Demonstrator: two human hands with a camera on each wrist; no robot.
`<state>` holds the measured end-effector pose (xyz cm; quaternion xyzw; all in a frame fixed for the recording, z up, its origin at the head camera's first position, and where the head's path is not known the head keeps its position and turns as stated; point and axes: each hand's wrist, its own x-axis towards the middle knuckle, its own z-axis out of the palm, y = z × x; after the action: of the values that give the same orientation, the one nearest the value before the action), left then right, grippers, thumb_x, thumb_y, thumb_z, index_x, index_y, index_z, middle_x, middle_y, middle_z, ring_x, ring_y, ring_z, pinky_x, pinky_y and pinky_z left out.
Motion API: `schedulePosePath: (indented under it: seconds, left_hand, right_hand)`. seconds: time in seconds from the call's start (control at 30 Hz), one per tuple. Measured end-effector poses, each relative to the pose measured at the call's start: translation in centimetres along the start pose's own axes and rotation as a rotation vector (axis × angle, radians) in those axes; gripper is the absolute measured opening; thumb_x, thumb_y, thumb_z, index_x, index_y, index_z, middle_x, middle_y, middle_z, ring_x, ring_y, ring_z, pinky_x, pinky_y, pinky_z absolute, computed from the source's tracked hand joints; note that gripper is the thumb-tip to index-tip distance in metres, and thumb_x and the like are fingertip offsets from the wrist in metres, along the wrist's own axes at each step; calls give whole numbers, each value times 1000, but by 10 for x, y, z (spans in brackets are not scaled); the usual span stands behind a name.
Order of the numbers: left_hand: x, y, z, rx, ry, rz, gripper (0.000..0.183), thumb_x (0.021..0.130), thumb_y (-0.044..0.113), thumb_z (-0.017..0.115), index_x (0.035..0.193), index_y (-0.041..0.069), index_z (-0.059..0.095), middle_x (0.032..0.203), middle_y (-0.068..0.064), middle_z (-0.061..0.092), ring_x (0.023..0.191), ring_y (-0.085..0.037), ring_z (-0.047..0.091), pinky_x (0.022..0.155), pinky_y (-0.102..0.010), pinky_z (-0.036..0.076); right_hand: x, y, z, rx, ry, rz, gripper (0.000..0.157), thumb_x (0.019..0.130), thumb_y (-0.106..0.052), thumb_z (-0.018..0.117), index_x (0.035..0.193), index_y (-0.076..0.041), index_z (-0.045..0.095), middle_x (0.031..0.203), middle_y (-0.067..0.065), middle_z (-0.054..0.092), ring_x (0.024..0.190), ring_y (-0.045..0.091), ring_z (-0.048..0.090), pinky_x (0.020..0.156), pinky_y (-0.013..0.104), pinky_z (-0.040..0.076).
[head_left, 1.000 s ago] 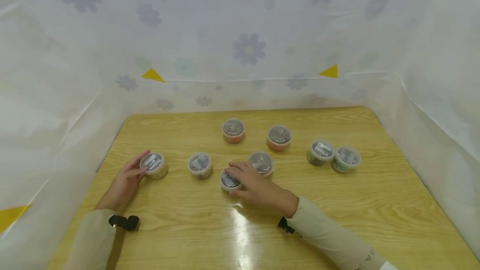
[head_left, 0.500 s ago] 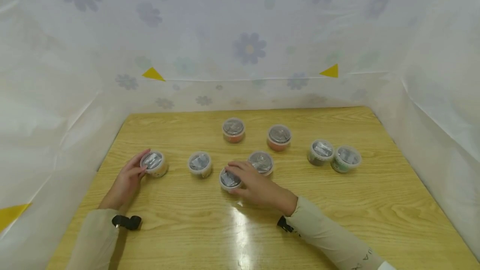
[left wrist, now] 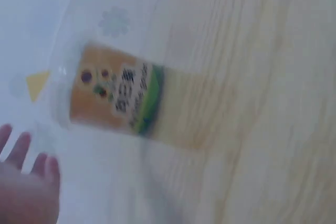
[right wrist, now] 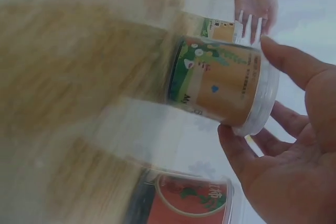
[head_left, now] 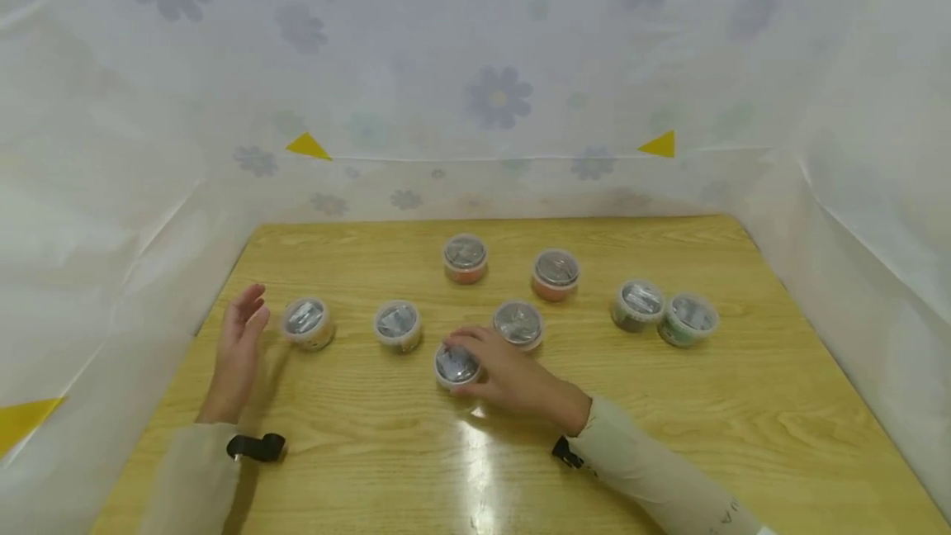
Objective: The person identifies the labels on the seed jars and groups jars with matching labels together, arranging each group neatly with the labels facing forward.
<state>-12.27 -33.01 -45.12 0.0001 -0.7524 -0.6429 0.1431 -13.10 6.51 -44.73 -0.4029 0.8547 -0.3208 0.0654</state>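
Observation:
My right hand (head_left: 513, 374) grips a small round clear-lidded tub (head_left: 456, 365) near the table's middle, thumb and fingers around its rim. In the right wrist view this tub (right wrist: 220, 80) has an orange and green printed label. At the left, my left hand (head_left: 238, 357) stands apart from another lidded tub (head_left: 308, 324), its fingers loosely extended and holding nothing. That tub (left wrist: 113, 90) shows an orange, white and green label in the left wrist view, with the left fingers beside it. Between the two hands stands a third tub (head_left: 397, 326).
A red-labelled tub (right wrist: 191, 200) stands close to the right hand, seen from above as the tub (head_left: 518, 325) behind it. Two reddish tubs (head_left: 466, 258) (head_left: 555, 274) stand farther back. A dark tub (head_left: 638, 305) and a green tub (head_left: 688, 319) stand at the right. Pale sheets (head_left: 490, 48) wall the table (head_left: 357, 452).
My left hand has let go of the leftmost tub and drawn back to the left. The right hand stays on its tub, which has shifted very slightly towards me.

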Motion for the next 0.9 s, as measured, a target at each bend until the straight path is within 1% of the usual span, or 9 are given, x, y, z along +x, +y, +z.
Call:
schedulePosePath:
  seconds: [0.07, 0.13, 0.23, 0.37, 0.5, 0.57, 0.73, 0.8, 0.9]
  left_hand:
    - [-6, 9, 9, 42, 115, 78, 42, 100, 18, 42, 139, 5, 33, 138, -11, 34, 125, -21, 31, 91, -16, 33]
    - [-13, 19, 21, 26, 181, 172, 36, 100, 14, 42, 133, 0, 39, 130, -12, 42, 117, -21, 38, 87, -18, 38]
    - [-23, 37, 41, -41, 180, 303, 30, 99, 8, 40, 125, -8, 43, 116, -16, 50, 105, -22, 47, 81, -22, 43]
    - [-35, 56, 66, -116, 14, 368, 27, 99, 3, 37, 120, -13, 43, 108, -20, 51, 98, -23, 51, 76, -23, 47]
    - [-45, 67, 93, -104, -182, 348, 26, 99, 0, 34, 120, -14, 42, 110, -22, 51, 99, -25, 52, 77, -25, 48]
    - [-50, 71, 107, -100, -279, 329, 26, 99, -1, 33, 122, -13, 41, 113, -23, 50, 102, -26, 52, 79, -27, 48]
    - [-65, 77, 141, -96, -529, 261, 33, 100, 2, 32, 133, 0, 37, 131, -15, 43, 114, -28, 46, 89, -35, 46]
    - [-69, 78, 153, -108, -612, 243, 38, 100, 2, 32, 138, 6, 33, 136, -10, 40, 119, -31, 43, 93, -37, 44]
    - [-74, 79, 168, -169, -699, 236, 44, 100, 1, 30, 143, 9, 26, 142, -10, 33, 122, -35, 40, 95, -39, 42]
  right_hand:
    - [-3, 1, 1, 30, 2, -1, 70, 81, -41, 70, 139, -16, 41, 140, 0, 40, 128, 15, 34, 105, 37, 30]
    - [-7, 1, 0, 93, -2, 17, 72, 79, -42, 72, 139, -18, 41, 140, -1, 40, 128, 12, 34, 104, 36, 31]
    - [-14, 0, -5, 184, 4, 54, 73, 77, -44, 73, 139, -23, 41, 141, -4, 39, 127, 10, 35, 103, 37, 32]
    - [-22, -5, -15, 262, 44, 63, 73, 74, -42, 75, 138, -25, 43, 140, -11, 40, 127, 9, 36, 104, 37, 31]
    - [-28, -14, -25, 335, 104, 28, 70, 72, -36, 78, 135, -25, 47, 138, -15, 42, 126, 9, 38, 104, 36, 31]
    - [-32, -19, -30, 396, 126, -3, 69, 73, -30, 79, 134, -23, 48, 139, -9, 43, 126, 12, 40, 104, 35, 32]
    - [-40, -28, -41, 574, 133, -75, 66, 77, -12, 76, 136, -14, 46, 140, 7, 43, 125, 20, 42, 102, 35, 35]
    - [-43, -31, -45, 617, 129, -86, 65, 78, -8, 75, 136, -13, 45, 139, 8, 43, 125, 22, 42, 102, 36, 35]
    - [-45, -36, -49, 645, 123, -88, 63, 80, -7, 73, 137, -15, 45, 139, 5, 43, 125, 22, 41, 102, 37, 35]
